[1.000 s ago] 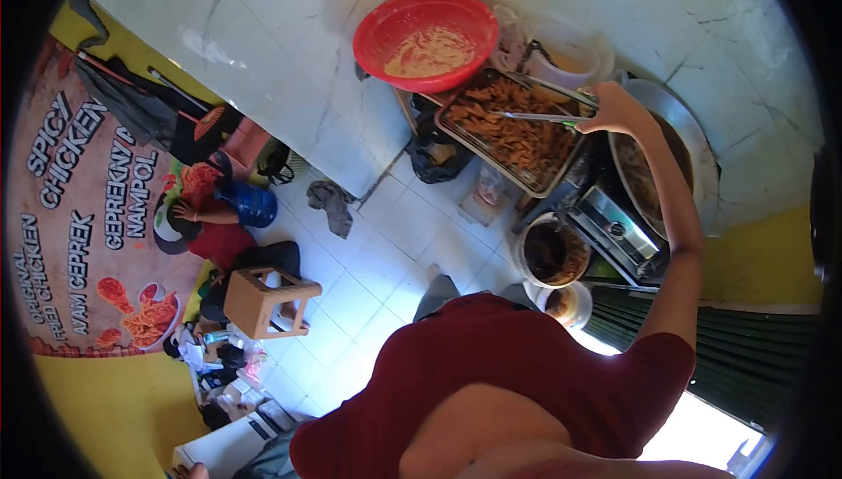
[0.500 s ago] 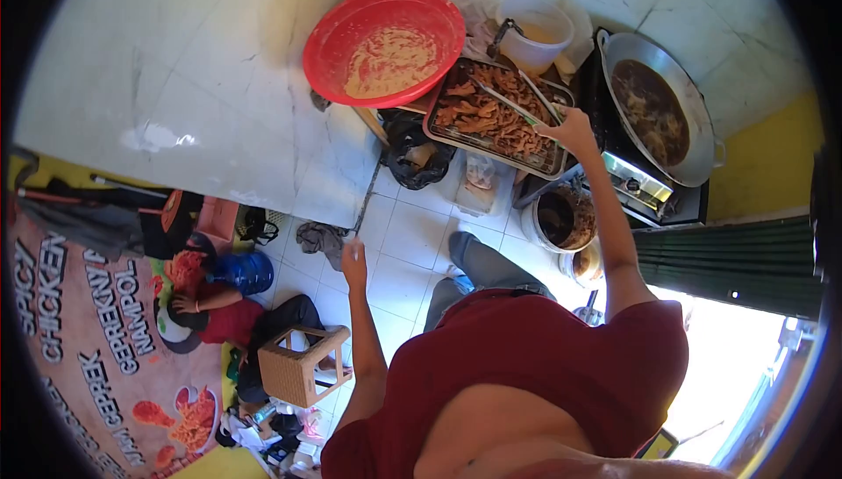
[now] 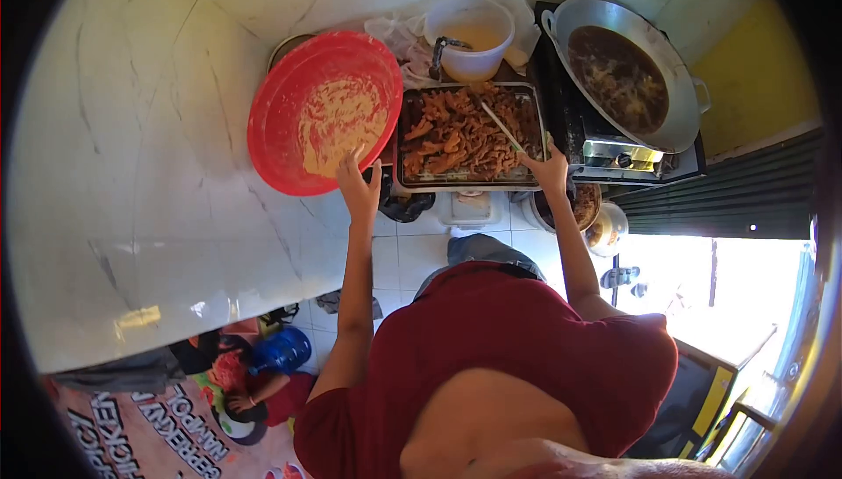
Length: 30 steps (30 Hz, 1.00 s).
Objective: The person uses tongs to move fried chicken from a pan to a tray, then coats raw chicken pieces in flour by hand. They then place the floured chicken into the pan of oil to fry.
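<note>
My left hand point(image 3: 358, 188) is at the near right rim of a wide red basin point(image 3: 272, 119), fingers over its inner side and thumb outside, gripping the edge. Pale floury batter point(image 3: 342, 124) coats the bottom of the basin. In my right hand point(image 3: 551, 170) is a pair of metal tongs point(image 3: 502, 126), pointing up and left over a rectangular tray point(image 3: 456, 188). Browned fried pieces point(image 3: 465, 137) lie heaped on that tray. My right hand is right at the tray's right edge, its grip partly hidden.
A large wok point(image 3: 684, 128) of dark oil with frying food sits on a gas stove point(image 3: 614, 153) at the right. Behind the tray stands a white tub point(image 3: 474, 62). Below are buckets point(image 3: 605, 229). A person point(image 3: 263, 396) crouches at lower left beside a blue water jug point(image 3: 281, 350).
My left hand has risen from beside my body to the basin's rim. My right hand with the tongs has come down to the tray's right edge. The view has turned.
</note>
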Tool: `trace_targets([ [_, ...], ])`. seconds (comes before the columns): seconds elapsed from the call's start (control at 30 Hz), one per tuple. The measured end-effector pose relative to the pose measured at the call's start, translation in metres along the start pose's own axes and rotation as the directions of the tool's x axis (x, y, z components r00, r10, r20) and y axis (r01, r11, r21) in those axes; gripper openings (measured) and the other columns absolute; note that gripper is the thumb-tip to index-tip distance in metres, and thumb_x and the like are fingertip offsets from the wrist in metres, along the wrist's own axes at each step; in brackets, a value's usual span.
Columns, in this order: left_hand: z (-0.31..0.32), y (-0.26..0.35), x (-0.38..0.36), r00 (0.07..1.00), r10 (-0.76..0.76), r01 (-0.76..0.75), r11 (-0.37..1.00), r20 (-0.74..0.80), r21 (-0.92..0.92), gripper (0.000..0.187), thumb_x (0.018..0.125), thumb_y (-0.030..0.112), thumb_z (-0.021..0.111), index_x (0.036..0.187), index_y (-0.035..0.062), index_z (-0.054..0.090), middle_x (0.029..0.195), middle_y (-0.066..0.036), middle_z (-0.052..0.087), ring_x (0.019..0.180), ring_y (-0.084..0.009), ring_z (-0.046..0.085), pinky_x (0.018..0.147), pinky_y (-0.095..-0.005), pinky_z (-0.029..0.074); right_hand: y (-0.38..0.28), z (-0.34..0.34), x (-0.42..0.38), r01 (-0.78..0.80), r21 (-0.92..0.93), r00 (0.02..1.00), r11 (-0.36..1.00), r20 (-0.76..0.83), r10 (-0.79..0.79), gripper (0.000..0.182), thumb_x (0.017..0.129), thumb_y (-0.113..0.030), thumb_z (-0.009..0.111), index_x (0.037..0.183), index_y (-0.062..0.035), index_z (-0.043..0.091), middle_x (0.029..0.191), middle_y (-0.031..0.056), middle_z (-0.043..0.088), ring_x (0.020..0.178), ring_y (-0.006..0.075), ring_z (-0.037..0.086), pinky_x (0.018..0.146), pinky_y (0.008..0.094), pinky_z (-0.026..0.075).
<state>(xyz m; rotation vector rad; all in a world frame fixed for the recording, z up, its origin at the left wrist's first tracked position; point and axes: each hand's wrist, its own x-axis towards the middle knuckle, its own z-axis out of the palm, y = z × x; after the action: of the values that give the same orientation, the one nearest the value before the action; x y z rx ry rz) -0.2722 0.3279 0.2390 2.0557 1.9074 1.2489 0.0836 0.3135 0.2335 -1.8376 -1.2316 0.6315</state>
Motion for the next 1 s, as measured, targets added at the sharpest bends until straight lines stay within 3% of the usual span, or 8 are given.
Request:
trace_targets([
  [0.13, 0.036, -0.023, 0.027, 0.978, -0.098, 0.120, 0.986, 0.184, -0.117, 0.036, 0.086, 0.028, 0.056, 0.108, 0.0000, 0.054, 0.100, -0.017, 0.058, 0.092, -0.0309, 0.057, 0.075, -0.0364, 0.045, 0.014, 0.023, 0.015, -0.101, 0.012, 0.995, 0.995, 0.009, 0.101, 0.071, 0.062, -0.033, 0.077, 0.112, 0.0101, 0.051, 0.095, 0.0206, 0.061, 0.088, 0.0286, 0.060, 0.080, 0.0342, 0.046],
  [0.17, 0.044, -0.022, 0.031, 0.992, -0.004, 0.006, 1.000, 0.127, -0.014, 0.038, 0.088, 0.033, 0.053, 0.107, 0.0003, 0.055, 0.093, -0.016, 0.061, 0.083, -0.0299, 0.060, 0.065, -0.0350, 0.048, 0.010, 0.027, 0.015, -0.119, -0.018, 0.993, 0.993, 0.000, 0.119, 0.072, 0.062, -0.034, 0.076, 0.113, 0.0101, 0.051, 0.097, 0.0213, 0.061, 0.090, 0.0298, 0.059, 0.081, 0.0348, 0.045],
  [0.27, 0.051, -0.021, 0.035, 0.974, 0.027, -0.061, 0.987, 0.225, 0.149, 0.038, 0.088, 0.035, 0.052, 0.107, 0.0019, 0.056, 0.092, -0.015, 0.062, 0.081, -0.0298, 0.061, 0.065, -0.0350, 0.048, 0.018, 0.044, 0.017, -0.034, -0.225, 0.998, 0.974, -0.064, 0.020, 0.068, 0.064, -0.034, 0.076, 0.112, 0.0078, 0.053, 0.104, 0.0213, 0.058, 0.096, 0.0307, 0.057, 0.084, 0.0356, 0.044],
  [0.4, 0.055, -0.024, 0.036, 0.971, 0.023, -0.063, 0.984, 0.236, 0.165, 0.039, 0.088, 0.034, 0.050, 0.111, 0.0021, 0.054, 0.090, -0.014, 0.063, 0.080, -0.0288, 0.061, 0.068, -0.0357, 0.049, 0.008, 0.056, 0.020, 0.189, -0.257, 0.970, 0.948, -0.099, -0.220, 0.054, 0.069, -0.029, 0.074, 0.108, 0.0045, 0.057, 0.111, 0.0192, 0.055, 0.101, 0.0297, 0.055, 0.086, 0.0361, 0.043],
  [0.6, 0.040, -0.026, 0.046, 0.934, -0.016, 0.051, 0.995, 0.356, -0.087, 0.048, 0.085, 0.036, 0.054, 0.115, -0.0013, 0.050, 0.101, -0.018, 0.058, 0.093, -0.0318, 0.057, 0.078, -0.0379, 0.046, -0.057, 0.093, 0.017, 0.077, 0.083, 0.996, 0.994, 0.045, -0.081, 0.026, 0.073, -0.016, 0.069, 0.093, -0.0011, 0.064, 0.088, 0.0123, 0.061, 0.080, 0.0227, 0.060, 0.072, 0.0301, 0.046],
  [0.77, 0.020, -0.061, 0.051, 0.773, -0.033, 0.315, 0.886, 0.633, -0.339, 0.058, 0.084, 0.040, 0.056, 0.119, -0.0043, 0.045, 0.116, -0.019, 0.051, 0.110, -0.0305, 0.048, 0.092, -0.0361, 0.038, -0.092, 0.179, 0.016, 0.134, 0.209, 0.990, 0.969, 0.019, -0.141, 0.017, 0.083, -0.008, 0.056, 0.095, 0.0027, 0.061, 0.082, 0.0102, 0.063, 0.073, 0.0161, 0.060, 0.068, 0.0264, 0.046],
  [0.9, -0.005, -0.109, 0.053, 0.664, 0.030, 0.443, 0.789, 0.747, -0.425, 0.053, 0.086, 0.036, 0.055, 0.120, -0.0041, 0.046, 0.118, -0.018, 0.049, 0.114, -0.0272, 0.046, 0.094, -0.0341, 0.037, -0.117, 0.233, 0.036, 0.062, 0.224, 0.998, 0.973, -0.028, -0.057, 0.021, 0.085, -0.010, 0.054, 0.101, 0.0030, 0.059, 0.088, 0.0125, 0.064, 0.079, 0.0153, 0.060, 0.071, 0.0272, 0.046],
  [1.0, -0.021, -0.163, 0.053, 0.641, 0.018, 0.524, 0.721, 0.768, -0.454, 0.046, 0.088, 0.031, 0.055, 0.118, -0.0029, 0.048, 0.116, -0.016, 0.052, 0.110, -0.0236, 0.049, 0.091, -0.0319, 0.039, -0.135, 0.260, 0.064, 0.128, 0.225, 0.972, 0.966, -0.222, -0.077, 0.020, 0.085, -0.010, 0.053, 0.100, 0.0034, 0.058, 0.086, 0.0131, 0.063, 0.077, 0.0172, 0.060, 0.069, 0.0274, 0.045],
])
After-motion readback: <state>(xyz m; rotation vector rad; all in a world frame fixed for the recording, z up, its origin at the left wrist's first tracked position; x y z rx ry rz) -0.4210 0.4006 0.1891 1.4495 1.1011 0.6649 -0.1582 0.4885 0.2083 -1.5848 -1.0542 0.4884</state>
